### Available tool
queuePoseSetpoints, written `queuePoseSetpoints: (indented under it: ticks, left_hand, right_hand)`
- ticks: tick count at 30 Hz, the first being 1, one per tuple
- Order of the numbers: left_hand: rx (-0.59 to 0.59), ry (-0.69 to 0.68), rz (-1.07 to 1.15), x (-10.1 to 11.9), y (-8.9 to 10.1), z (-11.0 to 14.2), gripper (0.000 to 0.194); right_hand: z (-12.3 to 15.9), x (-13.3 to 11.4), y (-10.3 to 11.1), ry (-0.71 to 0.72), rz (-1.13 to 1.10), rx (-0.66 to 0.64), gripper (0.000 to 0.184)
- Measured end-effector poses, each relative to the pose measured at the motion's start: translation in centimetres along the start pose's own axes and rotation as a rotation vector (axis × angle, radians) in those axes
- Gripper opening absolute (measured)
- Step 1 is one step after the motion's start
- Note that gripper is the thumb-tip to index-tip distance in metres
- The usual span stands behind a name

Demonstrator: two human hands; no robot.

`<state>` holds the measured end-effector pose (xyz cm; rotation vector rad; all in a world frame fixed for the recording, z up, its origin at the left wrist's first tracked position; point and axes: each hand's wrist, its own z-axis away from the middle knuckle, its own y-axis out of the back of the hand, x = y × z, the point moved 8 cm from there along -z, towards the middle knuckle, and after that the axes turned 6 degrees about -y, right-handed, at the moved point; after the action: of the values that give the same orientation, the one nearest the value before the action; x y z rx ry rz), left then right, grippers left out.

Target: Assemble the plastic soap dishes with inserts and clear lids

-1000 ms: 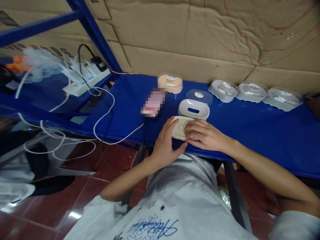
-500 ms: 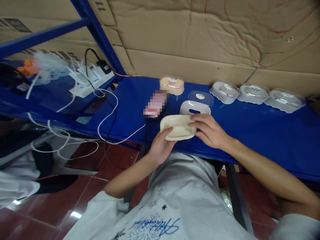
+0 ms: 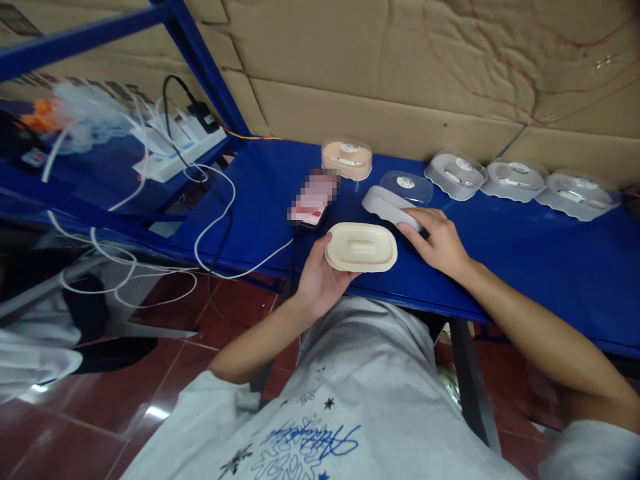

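My left hand (image 3: 324, 277) grips a cream oval plastic tray (image 3: 361, 247) by its left end, thumb on the rim and fingers beneath. The tray has a raised bar in its middle. My right hand (image 3: 436, 239) is closed around the right end of a pale grey oval shell (image 3: 384, 203), which is tilted up on its side above the table. Just behind that shell lies a clear plastic lid (image 3: 407, 188) with a round label.
Several grey lidded boxes (image 3: 515, 179) line the back right of the blue table (image 3: 525, 267). A peach lidded box (image 3: 347, 160) stands at the back, near a phone (image 3: 314, 198). White cables (image 3: 227, 167) run from a power strip (image 3: 180, 153) at the left.
My right hand has let go of the cream tray and taken hold of the grey shell, tilting it up. My left hand keeps the tray.
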<state>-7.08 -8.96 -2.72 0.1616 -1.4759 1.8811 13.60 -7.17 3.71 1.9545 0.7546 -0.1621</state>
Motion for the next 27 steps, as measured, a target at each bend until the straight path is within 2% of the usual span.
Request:
queuePoseSetpoints:
  ticks: [2, 5, 8, 15, 18, 23, 27]
  left_hand:
    - [-0.02, 0.03, -0.009, -0.2, 0.1, -0.1, 0.041]
    - [-0.051, 0.04, -0.006, -0.3, 0.2, -0.3, 0.047]
    - [-0.082, 0.019, 0.02, -0.3, 0.1, -0.4, 0.049]
    - [-0.034, -0.015, 0.037, 0.0, 0.3, -0.6, 0.044]
    - [-0.027, -0.018, 0.026, 0.1, 0.3, -0.6, 0.044]
    - [-0.043, -0.021, 0.024, 0.3, 0.1, -0.6, 0.04]
    - [-0.039, 0.04, -0.006, 0.0, 0.1, -0.7, 0.043]
  right_hand:
    - [0.5, -1.8, 0.0, 0.058, -0.066, -0.001, 0.034]
    - [1.4, -5.1, -0.9, 0.252, -0.115, -0.074, 0.034]
    - [2.1, -6.7, -1.5, 0.369, -0.11, -0.112, 0.036]
    - [2.2, -6.7, -1.6, 0.446, -0.008, -0.198, 0.055]
    - [2.1, -6.7, -1.7, 0.446, -0.028, -0.23, 0.053]
    - [2.3, -7.0, -1.7, 0.488, -0.053, -0.213, 0.058]
    - [2.3, -6.5, -1.6, 0.452, -0.182, -0.215, 0.06]
